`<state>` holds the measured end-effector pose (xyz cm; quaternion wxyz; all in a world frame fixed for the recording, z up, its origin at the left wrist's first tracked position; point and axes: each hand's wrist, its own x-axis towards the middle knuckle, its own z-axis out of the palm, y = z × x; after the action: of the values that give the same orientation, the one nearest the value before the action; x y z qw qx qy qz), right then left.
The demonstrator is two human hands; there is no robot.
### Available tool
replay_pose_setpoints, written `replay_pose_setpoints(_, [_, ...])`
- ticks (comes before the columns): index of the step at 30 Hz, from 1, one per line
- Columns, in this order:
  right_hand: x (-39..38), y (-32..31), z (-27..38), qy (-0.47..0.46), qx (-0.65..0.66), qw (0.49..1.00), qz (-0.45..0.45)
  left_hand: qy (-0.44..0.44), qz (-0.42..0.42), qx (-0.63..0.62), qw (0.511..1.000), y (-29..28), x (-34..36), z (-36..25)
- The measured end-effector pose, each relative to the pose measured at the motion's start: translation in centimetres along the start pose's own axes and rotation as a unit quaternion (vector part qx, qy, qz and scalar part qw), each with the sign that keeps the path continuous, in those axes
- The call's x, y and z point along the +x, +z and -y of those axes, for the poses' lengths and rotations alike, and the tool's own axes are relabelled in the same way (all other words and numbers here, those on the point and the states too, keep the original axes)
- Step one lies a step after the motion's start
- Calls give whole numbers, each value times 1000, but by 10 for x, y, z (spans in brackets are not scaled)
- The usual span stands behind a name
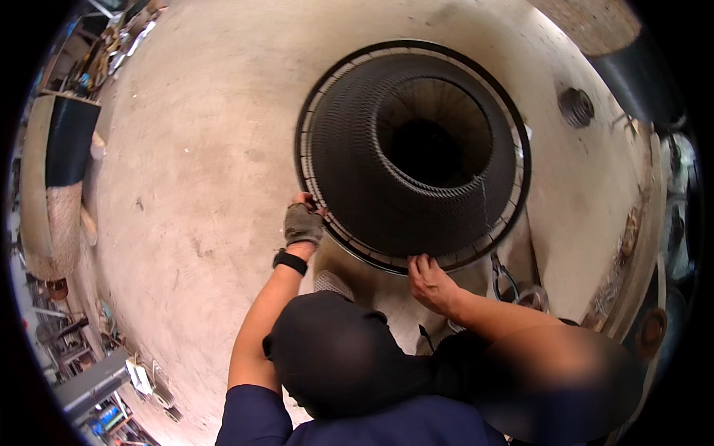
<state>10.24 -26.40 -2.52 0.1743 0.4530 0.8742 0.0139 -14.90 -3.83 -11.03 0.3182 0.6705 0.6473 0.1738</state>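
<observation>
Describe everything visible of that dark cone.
The dark cone looks woven, a thin pale strand down one side, its narrower round mouth facing up. A pale band and black hoop ring its wide base. It sits over the floor, its underside hidden. The gloved left hand and bare right hand touch the hoop.
</observation>
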Motion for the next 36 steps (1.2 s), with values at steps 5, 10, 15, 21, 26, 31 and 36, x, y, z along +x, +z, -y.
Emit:
replay_pose_setpoints(5, [-12,15,10,5,-10,1000,-3,66,31,-1,997,2,-7,14])
replay_pose_setpoints(10, [-13,11,10,19,-10,1000,8,58,37,19,997,-2,-14,6])
replay_pose_setpoints(15, [-16,12,10,39,11,999,-18,38,57,29,997,0,-21,0])
replay_pose_setpoints(21, [-22,12,-1,31,57,997,-48,17,62,72,995,-6,-28,-14])
replay_pose_setpoints(26, [-26,11,-5,31,91,995,-4,42,68,70,994,-6,-33,-11])
replay_pose_setpoints(31, [-32,9,0,56,72,996,-13,91,67,25,993,0,-35,5])
replay_pose_setpoints(36, [-25,5,-6,37,138,988,60,88,51,40,994,2,-37,1])
